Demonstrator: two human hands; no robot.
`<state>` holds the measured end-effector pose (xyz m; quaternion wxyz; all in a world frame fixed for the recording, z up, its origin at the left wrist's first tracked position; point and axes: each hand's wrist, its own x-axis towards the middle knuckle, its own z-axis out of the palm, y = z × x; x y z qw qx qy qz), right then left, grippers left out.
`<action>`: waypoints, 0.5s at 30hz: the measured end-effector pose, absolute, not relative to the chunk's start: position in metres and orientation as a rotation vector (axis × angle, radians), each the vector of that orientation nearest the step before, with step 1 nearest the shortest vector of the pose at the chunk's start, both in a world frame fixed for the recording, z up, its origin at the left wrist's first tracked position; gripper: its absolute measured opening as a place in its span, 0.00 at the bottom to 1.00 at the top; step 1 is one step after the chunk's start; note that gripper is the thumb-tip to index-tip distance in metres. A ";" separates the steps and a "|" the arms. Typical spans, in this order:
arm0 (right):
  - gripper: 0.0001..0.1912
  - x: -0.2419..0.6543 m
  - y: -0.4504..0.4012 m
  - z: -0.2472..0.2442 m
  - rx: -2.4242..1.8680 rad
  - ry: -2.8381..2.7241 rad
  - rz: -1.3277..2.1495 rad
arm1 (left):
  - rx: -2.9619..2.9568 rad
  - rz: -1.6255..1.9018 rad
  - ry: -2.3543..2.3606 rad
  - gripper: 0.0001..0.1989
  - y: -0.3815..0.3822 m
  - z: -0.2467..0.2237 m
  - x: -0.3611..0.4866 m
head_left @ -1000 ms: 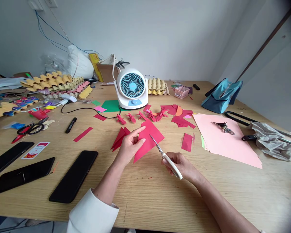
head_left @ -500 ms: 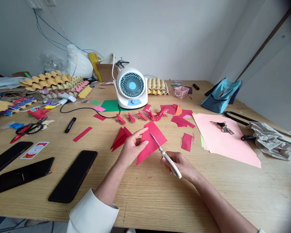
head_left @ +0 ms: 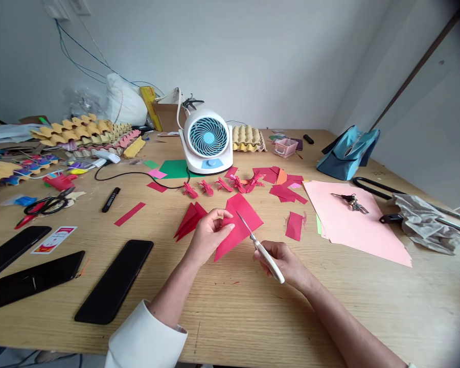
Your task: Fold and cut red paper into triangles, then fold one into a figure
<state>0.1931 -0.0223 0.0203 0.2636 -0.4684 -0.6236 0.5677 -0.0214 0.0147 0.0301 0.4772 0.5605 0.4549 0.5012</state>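
Observation:
A sheet of red paper (head_left: 246, 216) is pinched between the thumb and fingers of my left hand (head_left: 210, 234), just above the table. My right hand (head_left: 282, 261) grips white-handled scissors (head_left: 267, 259), whose blades lie across the sheet and point up and to the left. Whether the blades are cutting into the paper I cannot tell. Beside my left hand rests a folded red paper piece (head_left: 189, 220). Several small folded red paper figures (head_left: 206, 187) stand in a row beyond the sheet.
A white fan (head_left: 207, 140) stands behind the figures. Red paper scraps (head_left: 294, 226) and pink sheets with keys (head_left: 348, 225) lie to the right. Phones (head_left: 115, 281), a black marker (head_left: 111, 199) and black-handled scissors (head_left: 49, 204) are on the left. A blue bag (head_left: 347, 156) sits at the back right.
The view has shifted very slightly. My left hand still holds the red paper and the scissors remain across it, with hardly any movement of either hand.

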 end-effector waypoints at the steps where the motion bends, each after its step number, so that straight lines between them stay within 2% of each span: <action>1: 0.20 0.193 -0.022 0.020 -1.264 -1.685 1.536 | 1.369 1.225 1.109 0.12 0.015 0.030 -0.021; 15: 0.17 0.193 -0.022 0.019 -1.235 -1.685 1.510 | 1.365 1.096 1.064 0.14 0.006 0.033 -0.015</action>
